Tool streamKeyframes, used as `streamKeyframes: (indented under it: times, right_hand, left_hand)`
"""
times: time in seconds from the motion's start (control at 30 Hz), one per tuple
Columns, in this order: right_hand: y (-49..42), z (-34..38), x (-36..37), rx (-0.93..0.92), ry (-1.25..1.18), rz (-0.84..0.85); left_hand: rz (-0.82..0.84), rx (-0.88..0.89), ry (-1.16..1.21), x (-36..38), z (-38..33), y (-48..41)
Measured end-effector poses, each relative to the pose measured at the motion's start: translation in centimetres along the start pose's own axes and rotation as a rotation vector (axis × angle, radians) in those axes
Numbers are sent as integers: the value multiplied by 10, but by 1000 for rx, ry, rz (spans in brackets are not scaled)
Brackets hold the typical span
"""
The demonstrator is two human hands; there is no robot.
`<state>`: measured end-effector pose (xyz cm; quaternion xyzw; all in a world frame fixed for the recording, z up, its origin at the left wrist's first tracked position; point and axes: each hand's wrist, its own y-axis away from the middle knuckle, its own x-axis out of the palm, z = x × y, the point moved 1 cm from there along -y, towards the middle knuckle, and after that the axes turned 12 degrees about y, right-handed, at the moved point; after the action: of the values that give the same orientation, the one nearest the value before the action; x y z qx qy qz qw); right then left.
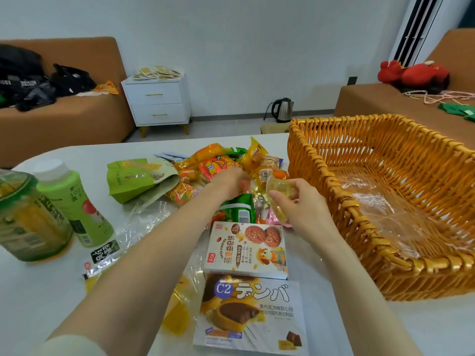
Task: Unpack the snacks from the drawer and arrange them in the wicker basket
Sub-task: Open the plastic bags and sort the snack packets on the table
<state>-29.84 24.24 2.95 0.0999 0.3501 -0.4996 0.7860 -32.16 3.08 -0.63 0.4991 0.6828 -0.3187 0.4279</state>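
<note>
A pile of snack packets (221, 163) lies in the middle of the white table (38, 291). My left hand (230, 182) reaches into the pile, its fingers blurred and bent over a small packet. My right hand (300, 204) pinches a clear yellow jelly cup (277, 195) just left of the wicker basket (385, 253). The basket stands at the right, lined with clear plastic film, no snacks in it. An oats cookie box (246, 249) and a chocolate cake box (252, 314) lie near me between my arms. A green pouch (138, 178) lies left of the pile.
Two green drink bottles (72, 201) stand at the table's left edge, beside crumpled clear wrap (144, 222). Beyond the table are a white nightstand (156, 104), a kettle (282, 110) on the floor, and brown sofas (64, 119) left and right.
</note>
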Motion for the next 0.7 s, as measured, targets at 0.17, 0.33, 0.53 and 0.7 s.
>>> streamKeyframes:
  times: [0.17,0.33,0.53,0.7]
  right_hand:
    - [-12,-3,0,6,0,-3]
    - [-11,-12,2,28,-19,-1]
    - [-18,-11,0,14,-9,-9]
    - [-18,-15,5,21,-47,26]
  left_hand:
    - [48,4,-133,9,6,-12]
    - [-88,53,-44,21,3,-11]
    - [-334,24,231,15,10,-8]
    - [-448,29,330,16,7,1]
